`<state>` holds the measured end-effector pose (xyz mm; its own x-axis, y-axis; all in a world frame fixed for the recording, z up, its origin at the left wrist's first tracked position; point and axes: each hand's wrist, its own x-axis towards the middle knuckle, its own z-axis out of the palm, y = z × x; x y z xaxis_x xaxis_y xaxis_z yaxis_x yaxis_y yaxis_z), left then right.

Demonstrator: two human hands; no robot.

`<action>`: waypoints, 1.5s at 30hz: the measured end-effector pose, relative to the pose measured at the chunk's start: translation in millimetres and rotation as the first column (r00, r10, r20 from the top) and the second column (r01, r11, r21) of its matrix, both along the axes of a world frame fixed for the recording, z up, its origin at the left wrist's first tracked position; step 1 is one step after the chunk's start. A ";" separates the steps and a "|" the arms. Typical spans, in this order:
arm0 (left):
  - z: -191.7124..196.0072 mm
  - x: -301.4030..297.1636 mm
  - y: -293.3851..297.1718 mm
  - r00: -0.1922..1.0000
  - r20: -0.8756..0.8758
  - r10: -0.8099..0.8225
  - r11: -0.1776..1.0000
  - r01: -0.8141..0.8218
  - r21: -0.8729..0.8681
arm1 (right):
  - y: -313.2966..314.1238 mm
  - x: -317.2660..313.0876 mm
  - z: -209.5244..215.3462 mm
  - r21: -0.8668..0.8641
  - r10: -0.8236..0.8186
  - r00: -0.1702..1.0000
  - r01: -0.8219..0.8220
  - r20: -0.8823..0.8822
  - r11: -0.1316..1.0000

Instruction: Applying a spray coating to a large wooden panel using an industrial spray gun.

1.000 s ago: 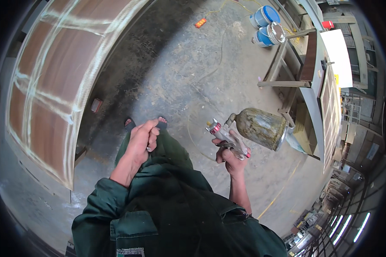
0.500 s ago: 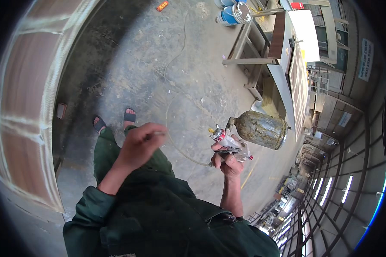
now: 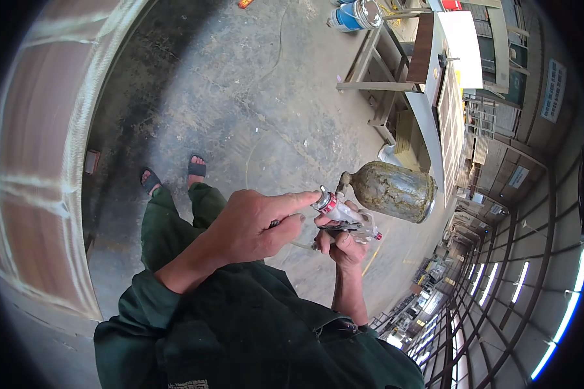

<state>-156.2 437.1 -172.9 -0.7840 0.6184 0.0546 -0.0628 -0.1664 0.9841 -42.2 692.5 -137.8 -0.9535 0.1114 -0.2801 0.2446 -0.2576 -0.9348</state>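
Note:
My right hand (image 3: 345, 245) grips a spray gun (image 3: 350, 220) by its handle, fingers wrapped round it. A paint-crusted metal cup (image 3: 396, 191) is attached to the gun and lies out to the right. The gun's nozzle, with a red ring (image 3: 328, 203), points to the left. My left hand (image 3: 256, 223) reaches across with its index finger stretched out, the tip at the nozzle. Its other fingers are curled, and a small dark ridged piece (image 3: 274, 223) shows between them; what it is I cannot make out.
A large brown panel with pale frame edges (image 3: 45, 123) stands close on the left. At the right are a wooden stand (image 3: 376, 85) with boards and a paint bucket (image 3: 357, 15). A thin hose (image 3: 298, 244) runs from the gun. My sandalled feet (image 3: 196, 166) stand on the concrete floor.
My left hand has moved right to the gun, and its index finger now reaches the nozzle. The yellow tip seen on the nozzle before no longer shows. My right hand stays nearly in place.

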 end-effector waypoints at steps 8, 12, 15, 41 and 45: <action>-20.6 -15.7 -29.9 0.990 0.085 0.110 0.987 -0.099 -0.126 | -23.1 -27.9 -6.6 0.038 -0.038 0.999 0.037 0.016 0.999; -52.9 -27.8 -54.5 0.907 0.404 0.119 0.993 -0.118 -0.028 | -20.9 -35.8 -5.2 0.097 -0.050 0.999 0.050 0.002 0.994; -58.9 -36.3 -84.6 0.767 0.627 0.134 0.989 -0.144 -0.035 | -22.7 -42.6 -2.0 0.183 0.035 0.999 -0.031 -0.016 0.983; -195.0 227.1 -211.3 0.575 -0.429 0.696 -0.258 -0.358 -0.898 | 51.4 -84.2 -71.0 0.512 0.257 0.962 -0.265 0.089 0.817; -208.1 288.7 -200.8 0.397 -0.305 0.865 -0.192 -0.299 -0.935 | 33.9 -125.1 -131.5 0.433 0.368 0.930 -0.336 0.009 0.836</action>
